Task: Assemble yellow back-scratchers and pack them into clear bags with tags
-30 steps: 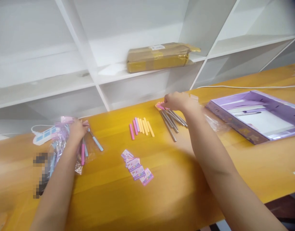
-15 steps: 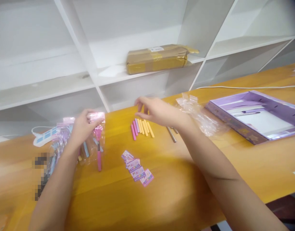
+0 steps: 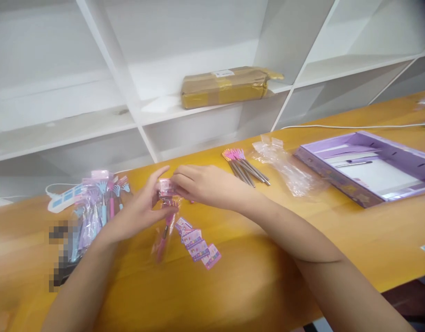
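My left hand (image 3: 143, 214) grips a clear plastic bag (image 3: 156, 246) near its printed top, thumb in front. Inside the bag is a pink back scratcher (image 3: 166, 227) with a hand-shaped head and a metal rod, its handle pointing down. My right hand (image 3: 201, 184) pinches the right side of the same bag's top; its fingertips are partly hidden. Small printed cards (image 3: 198, 249) lie overlapping just right of the bag. Behind my left wrist is a pile of bagged back scratchers (image 3: 92, 212). The coloured handles on the table are almost wholly covered by my right hand.
Metal rods with pink and orange hand-shaped heads (image 3: 245, 166) lie beyond my right hand, beside empty clear bags (image 3: 284, 166). An open purple box (image 3: 374, 198) stands on the right. A power strip (image 3: 65, 198) is at the left, and a taped carton (image 3: 226, 90) sits on the shelf.
My left hand has brought the bagged pink back scratcher rightward, off the pile's edge. The right hand has come left and down to meet it, uncovering the metal rods.
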`<action>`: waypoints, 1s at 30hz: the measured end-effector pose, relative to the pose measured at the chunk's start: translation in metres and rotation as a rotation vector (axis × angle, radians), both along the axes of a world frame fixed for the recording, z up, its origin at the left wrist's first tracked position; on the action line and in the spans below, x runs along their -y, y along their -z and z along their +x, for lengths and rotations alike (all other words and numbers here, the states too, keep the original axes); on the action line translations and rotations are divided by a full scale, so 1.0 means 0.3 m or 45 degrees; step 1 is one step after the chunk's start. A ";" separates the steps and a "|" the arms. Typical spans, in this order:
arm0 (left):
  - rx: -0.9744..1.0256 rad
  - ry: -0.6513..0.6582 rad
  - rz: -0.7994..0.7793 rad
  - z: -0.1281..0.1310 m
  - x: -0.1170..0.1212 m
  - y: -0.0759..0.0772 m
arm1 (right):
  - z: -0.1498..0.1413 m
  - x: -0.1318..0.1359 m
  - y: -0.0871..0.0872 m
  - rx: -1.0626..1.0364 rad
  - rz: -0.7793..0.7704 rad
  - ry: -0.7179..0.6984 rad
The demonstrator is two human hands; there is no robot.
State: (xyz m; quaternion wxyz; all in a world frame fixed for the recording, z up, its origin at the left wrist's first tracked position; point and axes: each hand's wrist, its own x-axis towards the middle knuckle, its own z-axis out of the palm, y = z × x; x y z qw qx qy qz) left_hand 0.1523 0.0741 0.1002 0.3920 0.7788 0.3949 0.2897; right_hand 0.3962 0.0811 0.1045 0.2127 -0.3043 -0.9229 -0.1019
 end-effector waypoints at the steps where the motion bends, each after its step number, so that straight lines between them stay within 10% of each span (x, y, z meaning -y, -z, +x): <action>1: -0.031 0.021 0.007 0.000 0.004 -0.002 | -0.001 0.000 0.001 0.005 0.002 0.010; 16: -0.052 0.046 -0.047 0.010 0.041 -0.012 | -0.012 -0.021 0.013 -0.130 0.425 -0.250; 30: -0.101 0.046 -0.080 0.021 0.054 -0.038 | 0.023 -0.060 0.013 -0.396 0.122 -0.152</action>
